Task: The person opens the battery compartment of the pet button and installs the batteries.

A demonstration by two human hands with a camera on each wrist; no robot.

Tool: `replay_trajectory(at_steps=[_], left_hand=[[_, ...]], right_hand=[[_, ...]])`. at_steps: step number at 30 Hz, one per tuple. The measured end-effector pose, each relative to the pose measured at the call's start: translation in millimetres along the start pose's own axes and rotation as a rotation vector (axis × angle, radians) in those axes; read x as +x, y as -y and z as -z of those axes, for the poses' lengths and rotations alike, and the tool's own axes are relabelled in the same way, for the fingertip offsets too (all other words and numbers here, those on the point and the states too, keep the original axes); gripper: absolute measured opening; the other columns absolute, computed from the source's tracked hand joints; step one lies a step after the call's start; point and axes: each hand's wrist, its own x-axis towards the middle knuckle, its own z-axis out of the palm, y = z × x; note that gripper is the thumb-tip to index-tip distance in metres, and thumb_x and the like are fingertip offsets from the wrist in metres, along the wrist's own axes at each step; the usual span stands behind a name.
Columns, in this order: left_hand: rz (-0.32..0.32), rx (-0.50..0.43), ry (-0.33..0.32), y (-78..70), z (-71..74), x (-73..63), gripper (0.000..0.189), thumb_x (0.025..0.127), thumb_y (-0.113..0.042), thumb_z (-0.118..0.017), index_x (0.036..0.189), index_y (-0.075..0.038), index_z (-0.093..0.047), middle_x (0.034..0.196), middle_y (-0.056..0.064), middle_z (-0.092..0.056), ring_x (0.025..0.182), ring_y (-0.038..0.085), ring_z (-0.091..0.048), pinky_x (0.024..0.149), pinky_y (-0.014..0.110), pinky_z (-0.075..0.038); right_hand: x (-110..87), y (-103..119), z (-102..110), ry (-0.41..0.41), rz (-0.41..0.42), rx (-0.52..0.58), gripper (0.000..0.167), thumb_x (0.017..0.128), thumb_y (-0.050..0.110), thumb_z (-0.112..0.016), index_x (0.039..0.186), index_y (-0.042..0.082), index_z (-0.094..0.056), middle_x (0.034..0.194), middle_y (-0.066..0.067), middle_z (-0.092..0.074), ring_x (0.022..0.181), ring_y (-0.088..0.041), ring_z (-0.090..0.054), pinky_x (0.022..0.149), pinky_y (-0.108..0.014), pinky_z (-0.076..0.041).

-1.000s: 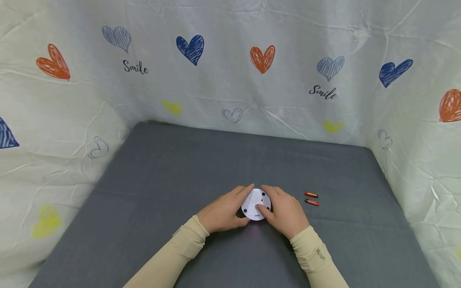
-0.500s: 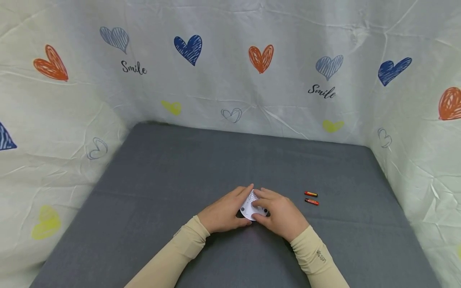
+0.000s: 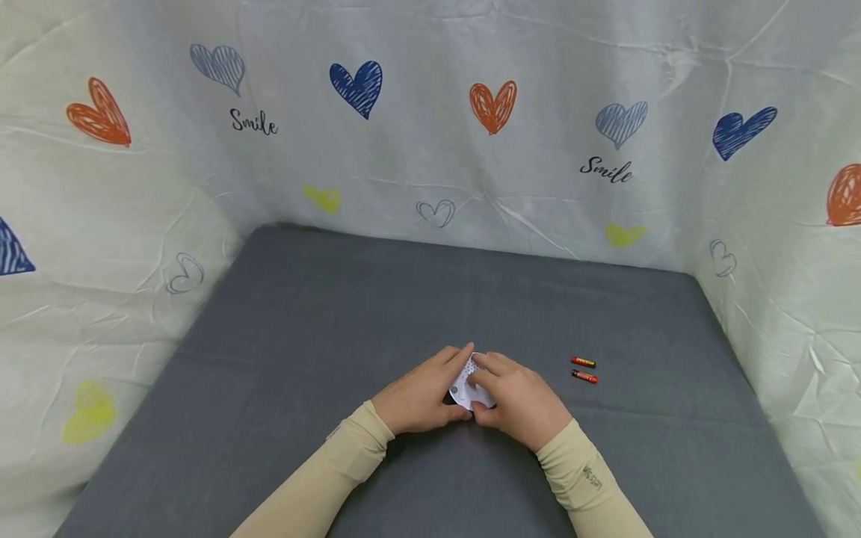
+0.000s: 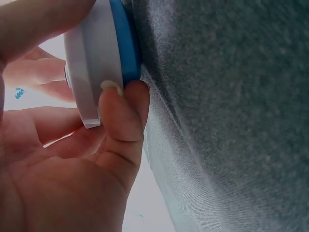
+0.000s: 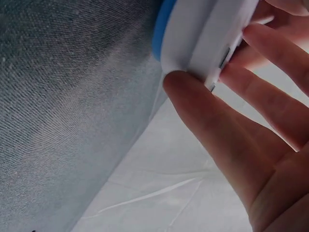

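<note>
Evidently, per the head view, a round white device (image 3: 471,400) stood low over the grey table (image 3: 350,314), between the person's hands. The left hand (image 3: 420,392) grasped its left side, forefinger at the far edge and thumb at the near one. The right hand (image 3: 528,403) held the right side, its bent fingers over the perforated face and its thumb at the near rim. Beyond the right hand, well apart from the device, a battery (image 3: 584,362) and a second battery (image 3: 584,376) lay side by side.

The left wrist view showed a blue base (image 4: 128,48) under the white body, facing the cloth — contact between the two could not be told. Left-hand digits pressed the body near the blue seam.

The right wrist view showed one right-hand digit against the white side — other fingertips were at the face, beside small dark marks.
</note>
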Motion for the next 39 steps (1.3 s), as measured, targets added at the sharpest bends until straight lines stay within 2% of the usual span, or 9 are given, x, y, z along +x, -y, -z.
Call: replay_trajectory(at_steps=[3, 5, 7, 12, 16, 21, 27, 34, 39], left_hand=[[0.007, -0.006, 0.001, 0.0, 1.1, 0.1, 0.094, 0.098, -0.028, -0.081, 0.17, 0.001, -0.028, 0.163, 0.014, -0.049, 0.145, 0.028, -0.056, 0.121, 0.046, -0.048], [0.014, -0.01, 0.001, 0.0, 1.6, -0.1, 0.094, 0.097, -0.03, -0.081, 0.17, 0.001, -0.029, 0.163, 0.015, -0.049, 0.146, 0.029, -0.056, 0.121, 0.047, -0.048], [0.022, -0.017, 0.002, 0.2, 1.8, -0.5, 0.095, 0.097, -0.031, -0.082, 0.17, 0.0, -0.029, 0.164, 0.015, -0.049, 0.146, 0.03, -0.056, 0.121, 0.047, -0.048], [0.037, -0.013, 0.0, -0.1, 1.8, -1.0, 0.095, 0.097, -0.032, -0.082, 0.17, -0.001, -0.029, 0.164, 0.015, -0.049, 0.146, 0.029, -0.057, 0.12, 0.047, -0.049], [0.046, 0.001, -0.002, -1.1, 2.2, 0.3, 0.097, 0.096, -0.034, -0.084, 0.17, -0.002, -0.03, 0.164, 0.014, -0.049, 0.145, 0.029, -0.057, 0.119, 0.046, -0.05], [0.051, 0.01, -0.01, -1.3, 0.5, 0.5, 0.097, 0.096, -0.033, -0.084, 0.17, -0.002, -0.031, 0.163, 0.014, -0.05, 0.143, 0.027, -0.058, 0.118, 0.045, -0.051], [0.035, 0.002, -0.034, 0.2, -1.3, 1.4, 0.097, 0.095, -0.033, -0.085, 0.169, 0.0, -0.031, 0.161, 0.015, -0.052, 0.143, 0.028, -0.059, 0.117, 0.044, -0.051], [0.045, -0.008, -0.041, -0.2, -0.3, 2.9, 0.098, 0.094, -0.033, -0.086, 0.169, 0.0, -0.032, 0.16, 0.016, -0.052, 0.141, 0.028, -0.059, 0.117, 0.045, -0.051], [0.065, 0.006, -0.048, 0.9, -0.4, 3.8, 0.099, 0.092, -0.034, -0.088, 0.169, -0.002, -0.033, 0.159, 0.014, -0.054, 0.141, 0.028, -0.059, 0.118, 0.046, -0.05]], right_hand=[[1.5, 1.1, -3.1, -0.023, 0.031, -0.032, 0.029, 0.077, 0.011, -0.089, 0.101, 0.014, -0.074, 0.111, -0.002, -0.072, 0.099, -0.019, -0.068, 0.073, -0.033, -0.062], [2.0, 2.1, -3.5, -0.024, 0.034, -0.044, 0.028, 0.076, 0.009, -0.085, 0.1, 0.015, -0.073, 0.106, 0.0, -0.07, 0.098, -0.019, -0.069, 0.072, -0.033, -0.062], [1.3, 2.7, -3.1, -0.016, 0.021, -0.038, 0.028, 0.076, 0.01, -0.083, 0.101, 0.016, -0.073, 0.108, 0.0, -0.071, 0.103, -0.021, -0.072, 0.077, -0.037, -0.064], [-3.8, 1.7, -0.3, 0.021, -0.063, 0.042, 0.024, 0.086, 0.02, -0.088, 0.107, 0.018, -0.076, 0.133, -0.007, -0.075, 0.129, -0.031, -0.071, 0.1, -0.048, -0.063], [-6.0, -1.0, 1.7, 0.014, -0.094, 0.101, 0.02, 0.089, 0.023, -0.092, 0.101, 0.02, -0.076, 0.142, -0.011, -0.072, 0.135, -0.034, -0.069, 0.105, -0.048, -0.06], [-6.6, 0.7, -0.1, -0.045, -0.028, 0.033, 0.019, 0.087, 0.015, -0.091, 0.088, 0.021, -0.073, 0.136, -0.008, -0.076, 0.131, -0.032, -0.071, 0.092, -0.044, -0.066], [-6.7, 2.1, -0.1, -0.07, 0.022, -0.061, 0.019, 0.084, 0.01, -0.088, 0.084, 0.019, -0.072, 0.126, -0.004, -0.079, 0.123, -0.021, -0.075, 0.08, -0.036, -0.066], [-9.4, -2.6, 9.2, -0.119, 0.015, -0.055, 0.022, 0.081, 0.008, -0.087, 0.085, 0.019, -0.069, 0.118, -0.003, -0.08, 0.109, -0.017, -0.076, 0.067, -0.031, -0.062], [-21.6, -19.5, 21.6, -0.152, -0.049, -0.074, 0.026, 0.08, 0.006, -0.088, 0.086, 0.019, -0.066, 0.103, 0.002, -0.078, 0.097, -0.013, -0.073, 0.065, -0.029, -0.059]])
